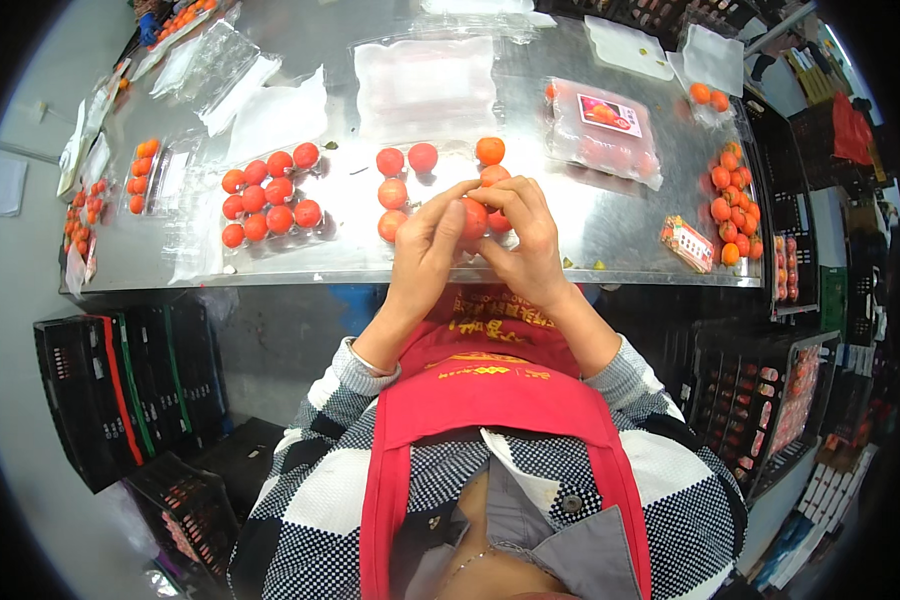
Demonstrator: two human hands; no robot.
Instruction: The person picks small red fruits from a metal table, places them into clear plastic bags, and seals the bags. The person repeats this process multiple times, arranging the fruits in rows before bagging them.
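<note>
Between my left hand (433,238) and my right hand (522,232) is one orange-red persimmon (474,219), gripped by the fingers of both. It is just over the near side of an open clear plastic tray, whose floor is partly covered by my hands. Several other persimmons (391,193) sit in this tray, along its left side, top and right side. The tray's lid (426,88), lined with a white sheet, lies folded back on the far side. To the left, another clear tray holds rows of persimmons (253,199).
A closed, labelled pack (604,133) lies at the right. Beyond it are a pile of loose persimmons (731,202) and a small printed box (688,244). Clear trays and white liners (281,112) lie at the back left. Black crates (750,409) stand below the steel table (607,232).
</note>
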